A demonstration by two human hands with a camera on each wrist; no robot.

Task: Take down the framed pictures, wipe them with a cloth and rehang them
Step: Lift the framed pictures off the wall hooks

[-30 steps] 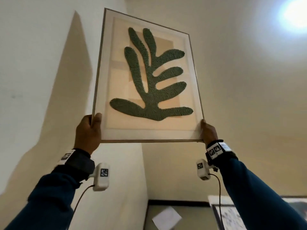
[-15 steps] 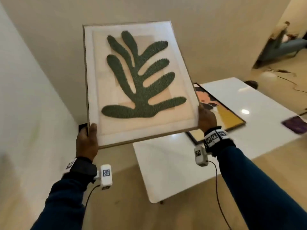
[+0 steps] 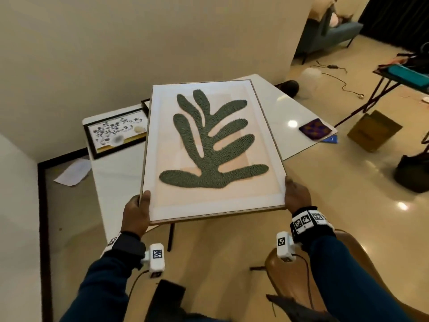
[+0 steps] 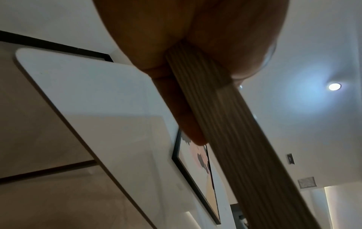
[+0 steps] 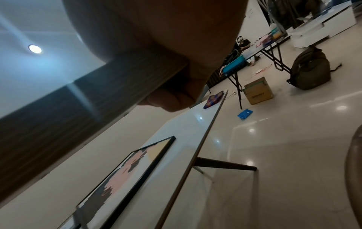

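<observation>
Closest to us, our left hand (image 3: 135,213) has the leaf picture (image 3: 212,147) by its near left corner — thumb on the glass, fingers (image 4: 188,124) curled under the ribbed wooden edge, which the left wrist view shows pretty clearly. Our right hand (image 3: 297,196) grips the near right corner the same way, with the fingers (image 5: 170,100) wrapped under the frame in the right wrist view. So both hands are clamped on that one frame, and it's held up in the air, tilted a bit, above the near part of the white worktop (image 3: 287,108) rather than lying on it.

Under the frame, flat on the worktop, there's a black-framed picture (image 5: 125,175) in pink, yellow and black — only the wrist cameras catch it. Further back on the left of the worktop lies another black-framed one, the flower picture (image 3: 116,133). Out on the right side of the worktop is a folded purple cloth (image 3: 315,129), well apart from the frames.

Past all that: a sheet of paper (image 3: 73,172) on the floor by the wall, a cardboard box (image 3: 374,131) beside a folding table (image 3: 404,77), a dark backpack (image 5: 311,68), and a blue sofa (image 3: 329,36) way at the back.
</observation>
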